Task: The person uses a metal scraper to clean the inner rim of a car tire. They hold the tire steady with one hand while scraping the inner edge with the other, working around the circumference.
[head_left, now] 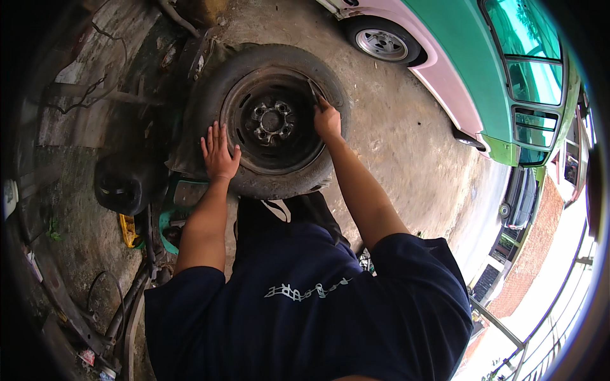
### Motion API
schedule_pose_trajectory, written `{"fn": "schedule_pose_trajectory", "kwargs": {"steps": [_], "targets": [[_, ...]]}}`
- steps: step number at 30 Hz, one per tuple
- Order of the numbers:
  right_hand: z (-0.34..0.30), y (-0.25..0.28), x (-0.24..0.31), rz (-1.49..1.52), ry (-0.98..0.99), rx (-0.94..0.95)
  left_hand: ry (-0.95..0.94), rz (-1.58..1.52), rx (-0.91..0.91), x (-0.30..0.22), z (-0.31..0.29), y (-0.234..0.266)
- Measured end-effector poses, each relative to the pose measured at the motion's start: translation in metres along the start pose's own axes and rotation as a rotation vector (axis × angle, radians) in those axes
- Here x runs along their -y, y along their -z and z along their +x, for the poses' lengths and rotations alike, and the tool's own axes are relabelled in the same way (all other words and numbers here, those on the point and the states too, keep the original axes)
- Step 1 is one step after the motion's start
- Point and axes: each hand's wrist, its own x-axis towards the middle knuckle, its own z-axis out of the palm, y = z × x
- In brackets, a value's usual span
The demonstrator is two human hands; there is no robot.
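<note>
A worn black tire [206, 101] on a dark, rusty steel wheel [272, 119] lies flat in front of me. My left hand [220, 153] rests on the tire's left side with its fingers stretched out and holds nothing. On the right side, my right hand [327, 120] is wrapped round a slim, dark hand tool [312, 89]. The tool's tip points up and left, next to the wheel's edge. Its exact kind is too small to make out, and whether the tip touches the wheel I cannot tell.
A green and pink van [438, 57] stands on the concrete floor [394, 127] at the right. Left of the tire are a black plastic container [121, 184], a yellow object [129, 230] and metal parts [70, 305]. A dark car [520, 198] is farther right.
</note>
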Motion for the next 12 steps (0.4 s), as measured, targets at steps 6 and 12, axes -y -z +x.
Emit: {"fn": "schedule_pose_trajectory", "kwargs": {"steps": [6, 12], "targets": [[0.016, 0.013, 0.024, -0.035, -0.04, 0.077, 0.159, -0.056, -0.138, 0.004, -0.002, 0.0], [-0.027, 0.012, -0.043, 0.008, -0.127, -0.04, 0.235, -0.103, -0.176, 0.007, 0.0, -0.005]]}}
